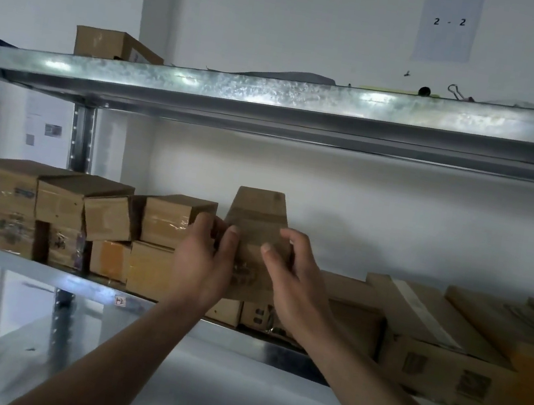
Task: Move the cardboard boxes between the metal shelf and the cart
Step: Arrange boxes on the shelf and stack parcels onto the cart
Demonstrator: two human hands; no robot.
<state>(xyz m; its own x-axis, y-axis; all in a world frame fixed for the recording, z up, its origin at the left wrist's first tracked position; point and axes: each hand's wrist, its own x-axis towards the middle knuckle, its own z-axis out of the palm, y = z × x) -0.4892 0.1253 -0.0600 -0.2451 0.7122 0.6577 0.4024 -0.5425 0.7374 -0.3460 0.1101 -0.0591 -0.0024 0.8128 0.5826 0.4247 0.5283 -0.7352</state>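
Observation:
A taped cardboard box [257, 221] is tilted up above the middle level of the metal shelf [274, 96], over other boxes. My left hand [203, 262] grips its left side, fingers curled round the edge. On its right side my right hand [295, 283] holds it, thumb on the near face. To the left, several small boxes [85, 206] are stacked in two layers. Long flat boxes [446, 336] lie to the right. No cart is in view.
The top level carries one cardboard box [116, 45], grey sheets and a binder clip [457, 92]. A paper marked "2 - 2" [448, 25] hangs on the white wall. A bare metal level [163, 377] lies below my forearms. Shelf uprights [82, 136] stand at left.

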